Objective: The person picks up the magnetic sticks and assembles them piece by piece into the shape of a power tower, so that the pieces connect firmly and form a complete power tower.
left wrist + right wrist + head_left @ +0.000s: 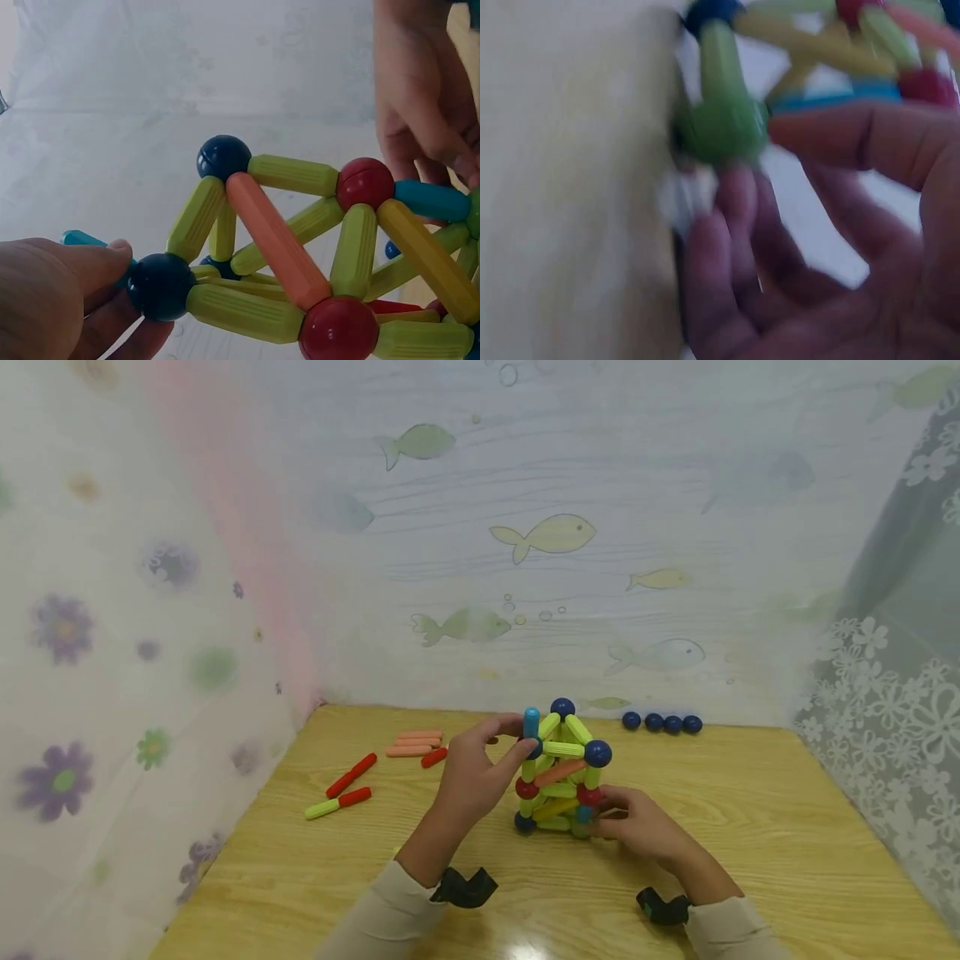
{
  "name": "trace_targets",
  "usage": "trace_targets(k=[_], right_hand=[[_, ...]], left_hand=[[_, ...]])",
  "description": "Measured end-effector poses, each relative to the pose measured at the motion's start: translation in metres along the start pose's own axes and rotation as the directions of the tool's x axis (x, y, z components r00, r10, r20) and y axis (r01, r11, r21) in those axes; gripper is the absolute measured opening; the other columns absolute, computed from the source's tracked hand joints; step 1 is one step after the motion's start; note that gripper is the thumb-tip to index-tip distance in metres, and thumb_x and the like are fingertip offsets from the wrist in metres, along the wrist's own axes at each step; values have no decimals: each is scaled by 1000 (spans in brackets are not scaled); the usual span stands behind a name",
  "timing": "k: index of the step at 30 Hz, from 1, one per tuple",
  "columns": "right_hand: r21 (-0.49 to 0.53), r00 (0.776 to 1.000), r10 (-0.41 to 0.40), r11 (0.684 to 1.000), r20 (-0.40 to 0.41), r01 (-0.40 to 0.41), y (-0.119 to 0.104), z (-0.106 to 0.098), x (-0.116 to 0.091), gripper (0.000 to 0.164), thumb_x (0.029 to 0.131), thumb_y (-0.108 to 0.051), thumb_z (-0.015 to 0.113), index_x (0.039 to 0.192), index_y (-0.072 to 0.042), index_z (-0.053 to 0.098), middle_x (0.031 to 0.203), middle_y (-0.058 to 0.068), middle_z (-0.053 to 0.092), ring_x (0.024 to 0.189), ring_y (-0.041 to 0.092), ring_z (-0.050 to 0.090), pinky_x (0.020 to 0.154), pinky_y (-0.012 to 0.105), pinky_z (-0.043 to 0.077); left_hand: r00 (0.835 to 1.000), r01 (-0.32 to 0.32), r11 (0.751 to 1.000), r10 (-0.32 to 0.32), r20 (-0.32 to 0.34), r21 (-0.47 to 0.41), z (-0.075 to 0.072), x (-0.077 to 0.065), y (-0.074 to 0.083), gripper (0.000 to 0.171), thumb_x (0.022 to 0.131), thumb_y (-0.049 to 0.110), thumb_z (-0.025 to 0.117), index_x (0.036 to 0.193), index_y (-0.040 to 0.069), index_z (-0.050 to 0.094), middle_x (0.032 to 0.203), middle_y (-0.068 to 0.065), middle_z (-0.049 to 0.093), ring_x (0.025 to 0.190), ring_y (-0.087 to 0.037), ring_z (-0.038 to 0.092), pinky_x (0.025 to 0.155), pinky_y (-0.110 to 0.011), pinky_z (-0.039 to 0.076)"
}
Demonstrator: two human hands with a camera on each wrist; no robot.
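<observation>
Here, left fingers (504, 724) around a navy ball (161, 287), blue rod (531, 722) above.

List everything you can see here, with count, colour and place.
Wood-grain table: one, light brown, below everything
Rod-and-ball structure: one, multicoloured, on the table's middle
Round loose balls: four, dark blue, back right
Straight loose orange rods: three, orange, back left
Straight loose red rods: about four, red, left
Straight loose yellow-green rod: one, end to end with red, left
Fish-printed backdrop: one, pale, behind
Wrist mounts: two, black, on wrists
Sleeves: two, beige, bottom
Left hand: one, bare, structure's upper left
Right hand: one, bare, structure's lower right
</observation>
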State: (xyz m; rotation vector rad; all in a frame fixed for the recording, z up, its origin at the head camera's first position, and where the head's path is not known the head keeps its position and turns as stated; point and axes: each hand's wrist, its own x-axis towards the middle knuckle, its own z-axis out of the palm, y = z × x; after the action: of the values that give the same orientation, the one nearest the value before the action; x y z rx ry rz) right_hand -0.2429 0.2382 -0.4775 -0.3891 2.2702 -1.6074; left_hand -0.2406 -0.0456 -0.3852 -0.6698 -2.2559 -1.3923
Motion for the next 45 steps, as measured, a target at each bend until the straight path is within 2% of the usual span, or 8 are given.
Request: trace_targets(k=[4, 10, 14, 25, 32, 36, 41, 45], right_hand=[[115, 994, 106, 988, -29, -102, 6, -29, 14, 59, 104, -16, 61, 156, -1, 37, 128, 22, 64, 103, 30, 71, 86, 43, 62], [139, 943, 197, 976, -269, -165, 15, -63, 55, 89, 106, -27, 59, 165, -42, -5, 116, 21, 64, 70, 20, 71, 70, 43, 64], [124, 918, 239, 970, -316, -210, 19, -73, 81, 95, 106, -30, 60, 160, -52, -15, 89, 11, 63, 61, 19, 67, 65, 43, 63], [11, 880, 293, 950, -375, -311, 19, -81, 99, 72, 104, -21, 54, 165, -10, 17, 64, 1, 61, 55, 15, 65, 57, 35, 60], [-222, 907, 116, 950, -406, -220, -9, -68, 86, 65, 104, -44, 59, 153, -5, 44, 96, 17, 70, 64, 23, 63, 59, 35, 53], [-309, 874, -105, 950, -474, -54, -70, -54, 64, 68, 100, -58, 61, 149, -11, 55, 132, 18, 61, 100, 31, 65, 71, 35, 53], [-306, 821, -425, 896, -380, 322, -146, -21, 29, 47, 100, -39, 70, 142, -20, 62, 131, 6, 63, 103, 24, 65, 77, 29, 55], [-301, 798, -534, 838, -280, 455, -177, 6, 13, 36, 98, -25, 74, 132, -18, 65, 120, 1, 69, 103, 15, 65, 86, 26, 56]], left_hand=[[999, -38, 999, 38, 10, -1, 4, 0, -2, 30, 99, 36, 72, 127, 26, 73, 112, 13, 74, 108, -5, 68, 91, -44, 57], [1000, -29, 999, 29, 3, -16, 4, -1, 0, 33, 97, 35, 73, 127, 24, 74, 113, 10, 76, 108, -7, 70, 91, -43, 59], [1000, -13, 1000, 13, 5, -5, 2, -1, 0, 34, 96, 35, 74, 127, 23, 75, 114, 9, 76, 110, -8, 70, 92, -41, 59], [1000, 1, 1000, -1, 15, -8, 2, -1, 0, 36, 95, 36, 75, 128, 22, 75, 114, 9, 77, 110, -7, 70, 92, -37, 59], [1000, 1, 1000, -1, 14, -16, -1, -1, 1, 36, 95, 36, 75, 129, 23, 74, 114, 9, 77, 110, -7, 70, 91, -37, 59], [1000, 3, 1000, -3, 15, -22, -2, -1, 2, 35, 95, 34, 75, 128, 22, 75, 113, 8, 77, 109, -8, 71, 91, -41, 60], [1000, -14, 1000, 14, 19, -17, -3, 1, 2, 34, 95, 34, 75, 127, 22, 75, 112, 8, 77, 107, -8, 71, 91, -43, 60], [999, -36, 999, 36, 18, -20, -2, 1, 0, 33, 95, 34, 74, 126, 23, 76, 111, 8, 77, 106, -7, 72, 91, -43, 60]])
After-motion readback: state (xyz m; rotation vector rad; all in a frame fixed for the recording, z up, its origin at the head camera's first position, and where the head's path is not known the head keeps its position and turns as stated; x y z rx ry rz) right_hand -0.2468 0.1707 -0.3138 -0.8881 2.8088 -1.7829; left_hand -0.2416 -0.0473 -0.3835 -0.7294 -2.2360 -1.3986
